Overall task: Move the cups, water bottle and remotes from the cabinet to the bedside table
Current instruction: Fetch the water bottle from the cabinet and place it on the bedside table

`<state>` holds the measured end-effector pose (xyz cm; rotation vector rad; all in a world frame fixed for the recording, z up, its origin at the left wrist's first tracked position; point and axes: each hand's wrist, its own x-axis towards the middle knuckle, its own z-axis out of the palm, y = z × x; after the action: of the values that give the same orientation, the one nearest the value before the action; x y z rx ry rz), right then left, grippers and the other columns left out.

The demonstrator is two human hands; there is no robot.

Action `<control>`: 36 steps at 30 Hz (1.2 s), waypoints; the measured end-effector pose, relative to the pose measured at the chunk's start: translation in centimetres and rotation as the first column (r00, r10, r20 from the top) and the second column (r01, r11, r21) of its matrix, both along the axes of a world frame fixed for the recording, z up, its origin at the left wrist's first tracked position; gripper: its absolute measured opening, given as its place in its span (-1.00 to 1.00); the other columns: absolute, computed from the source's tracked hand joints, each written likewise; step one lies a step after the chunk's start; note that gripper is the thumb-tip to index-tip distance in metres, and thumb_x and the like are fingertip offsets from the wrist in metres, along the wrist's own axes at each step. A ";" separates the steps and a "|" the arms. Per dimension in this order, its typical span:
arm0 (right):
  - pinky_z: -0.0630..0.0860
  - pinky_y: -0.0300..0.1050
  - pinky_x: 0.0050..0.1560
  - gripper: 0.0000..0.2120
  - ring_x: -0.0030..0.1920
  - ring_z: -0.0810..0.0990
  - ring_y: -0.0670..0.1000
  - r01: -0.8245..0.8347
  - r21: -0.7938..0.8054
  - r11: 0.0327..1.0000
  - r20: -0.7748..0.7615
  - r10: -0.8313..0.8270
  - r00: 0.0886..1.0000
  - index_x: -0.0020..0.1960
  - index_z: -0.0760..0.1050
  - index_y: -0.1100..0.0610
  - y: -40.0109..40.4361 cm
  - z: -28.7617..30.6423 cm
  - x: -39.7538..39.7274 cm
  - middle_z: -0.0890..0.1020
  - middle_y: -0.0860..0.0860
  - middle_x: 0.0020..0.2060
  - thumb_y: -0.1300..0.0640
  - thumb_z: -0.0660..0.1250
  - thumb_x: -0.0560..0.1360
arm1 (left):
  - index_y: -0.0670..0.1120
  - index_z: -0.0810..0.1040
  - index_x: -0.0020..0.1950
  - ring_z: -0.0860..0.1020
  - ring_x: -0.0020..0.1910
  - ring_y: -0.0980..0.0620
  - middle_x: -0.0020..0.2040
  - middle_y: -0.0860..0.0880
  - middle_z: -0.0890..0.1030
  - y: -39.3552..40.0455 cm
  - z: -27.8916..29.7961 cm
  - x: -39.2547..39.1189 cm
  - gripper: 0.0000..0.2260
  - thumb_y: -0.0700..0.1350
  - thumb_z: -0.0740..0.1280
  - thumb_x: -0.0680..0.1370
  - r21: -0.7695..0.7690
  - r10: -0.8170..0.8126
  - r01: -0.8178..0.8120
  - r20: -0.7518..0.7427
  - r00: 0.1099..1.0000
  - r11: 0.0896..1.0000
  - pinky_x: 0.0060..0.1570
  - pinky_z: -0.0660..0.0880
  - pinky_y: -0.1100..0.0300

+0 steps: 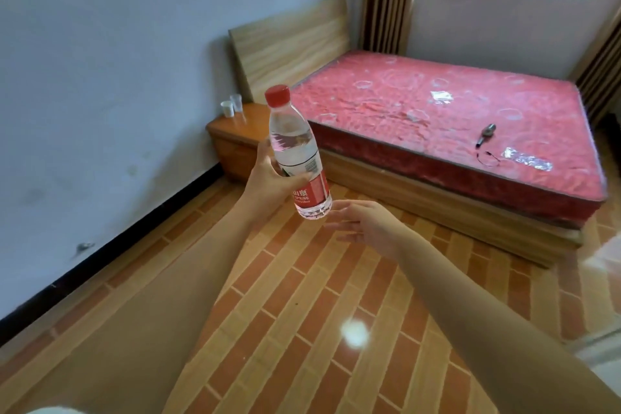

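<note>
Left hand point(268, 178) grips a water bottle point(295, 151), part full; right hand point(366, 225) relaxed beside it. Two cups point(232, 106) far on the bedside table point(232, 131), contents unclear.

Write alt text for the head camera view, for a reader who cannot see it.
A person's left hand holds a red-capped water bottle upright above a tiled floor, the open right hand just below it. Ahead, two cups stand on a wooden bedside table beside a bed with a red mattress.
</note>
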<state>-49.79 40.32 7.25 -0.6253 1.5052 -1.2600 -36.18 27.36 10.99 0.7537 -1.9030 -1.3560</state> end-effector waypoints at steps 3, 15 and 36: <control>0.55 -0.08 0.00 -0.74 -0.01 0.62 0.03 -0.072 0.002 0.997 -0.006 0.072 0.997 0.17 0.47 0.16 -1.4 0.4 0.3 0.63 0.04 0.01 0.29 0.13 0.54 | 0.02 0.20 0.38 0.53 0.00 0.29 0.03 0.23 0.50 -1.2 -0.2 0.8 -0.31 -0.16 0.50 0.37 -0.013 0.051 -0.051 0.015 0.999 0.999 -0.08 0.52 0.33; 0.56 -0.15 -0.06 -0.72 0.13 0.60 0.08 -0.224 0.045 0.974 -0.091 0.227 0.970 0.18 0.51 0.16 -6.0 0.2 -3.8 0.61 0.10 0.14 0.26 0.13 0.54 | 0.01 0.17 0.39 0.46 -0.06 0.29 0.01 0.23 0.43 -3.4 -1.1 -1.8 -0.29 -0.13 0.50 0.37 0.015 0.221 -0.222 0.026 0.975 0.975 -0.13 0.44 0.39; 0.50 0.04 0.13 -0.80 0.07 0.61 0.12 -0.036 0.087 0.996 -0.043 0.040 0.998 0.05 0.51 0.12 -31.5 -2.5 -14.7 0.62 0.09 0.03 0.29 0.15 0.55 | 0.01 0.21 0.34 0.52 0.02 0.14 0.01 0.15 0.51 -29.4 -2.7 -14.4 -0.32 -0.14 0.51 0.35 0.050 0.083 -0.085 0.049 0.995 0.995 0.05 0.48 0.18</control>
<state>-64.45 8.83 4.72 -0.6260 1.5688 -1.1526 -50.62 -2.02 8.25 0.8884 -1.8566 -1.3509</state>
